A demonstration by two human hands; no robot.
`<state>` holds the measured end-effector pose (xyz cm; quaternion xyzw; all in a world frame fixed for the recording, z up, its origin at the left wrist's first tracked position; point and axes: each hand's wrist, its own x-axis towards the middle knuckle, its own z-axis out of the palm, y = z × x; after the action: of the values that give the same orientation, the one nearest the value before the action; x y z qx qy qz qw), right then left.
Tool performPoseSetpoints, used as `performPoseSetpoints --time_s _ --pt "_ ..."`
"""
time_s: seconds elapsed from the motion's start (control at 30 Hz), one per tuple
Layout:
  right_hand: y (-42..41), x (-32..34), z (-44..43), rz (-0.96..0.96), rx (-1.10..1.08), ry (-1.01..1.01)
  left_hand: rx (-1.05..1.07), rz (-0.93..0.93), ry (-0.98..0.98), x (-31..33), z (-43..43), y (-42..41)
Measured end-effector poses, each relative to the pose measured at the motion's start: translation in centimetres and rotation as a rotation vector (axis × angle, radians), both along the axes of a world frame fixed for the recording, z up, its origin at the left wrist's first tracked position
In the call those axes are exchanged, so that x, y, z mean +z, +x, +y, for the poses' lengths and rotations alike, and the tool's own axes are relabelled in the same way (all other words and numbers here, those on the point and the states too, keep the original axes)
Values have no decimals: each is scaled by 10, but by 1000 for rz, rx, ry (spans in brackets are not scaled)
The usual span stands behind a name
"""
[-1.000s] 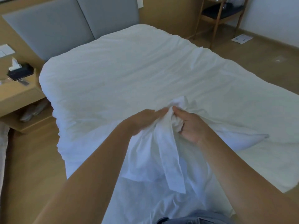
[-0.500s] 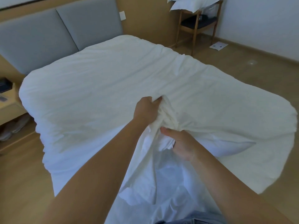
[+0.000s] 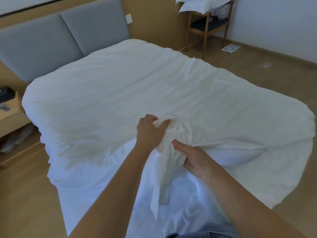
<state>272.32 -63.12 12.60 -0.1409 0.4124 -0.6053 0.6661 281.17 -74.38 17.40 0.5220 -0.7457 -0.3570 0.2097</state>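
A white duvet cover (image 3: 111, 93) lies spread over the bed, its near end gathered into a bunch (image 3: 173, 140) in front of me. My left hand (image 3: 149, 131) grips the top of that bunch, fingers curled into the cloth. A little lower and to the right, my right hand (image 3: 192, 160) holds the same gathered cloth, with its thumb on top. A loose strip of fabric (image 3: 157, 191) hangs down below both hands. A puffed fold (image 3: 240, 155) bulges to the right of my right hand.
A grey padded headboard (image 3: 51, 40) runs behind the bed. At the left edge stands a wooden nightstand (image 3: 8, 117) with a dark box. A wooden chair (image 3: 207, 26) bearing white pillows (image 3: 197, 4) stands at the back right. A paper (image 3: 230, 48) lies on the wooden floor.
My left hand has reached farther up the bunched cloth and my right hand has slid lower and closer to me. The view has tilted up and turned to the right.
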Motion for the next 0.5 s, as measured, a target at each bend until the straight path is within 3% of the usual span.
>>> performPoseSetpoints --time_s 0.07,0.17,0.2,0.27,0.33,0.43,0.5 --pt "1 -2 0 -49 -22 -15 -16 17 35 -8 19 11" --pt "4 -3 4 -22 60 -1 -120 110 443 -13 34 21" --pt "5 -2 5 0 84 6 -136 121 495 -14 33 22" --pt "5 -1 8 49 127 20 -141 101 419 -13 28 18" --pt "7 1 13 104 175 34 -115 48 222 -11 26 10" --pt "10 1 19 165 302 22 -175 -119 -88 -9 22 -5" --pt "7 2 20 181 374 0 -230 -210 -182 -9 21 -12"
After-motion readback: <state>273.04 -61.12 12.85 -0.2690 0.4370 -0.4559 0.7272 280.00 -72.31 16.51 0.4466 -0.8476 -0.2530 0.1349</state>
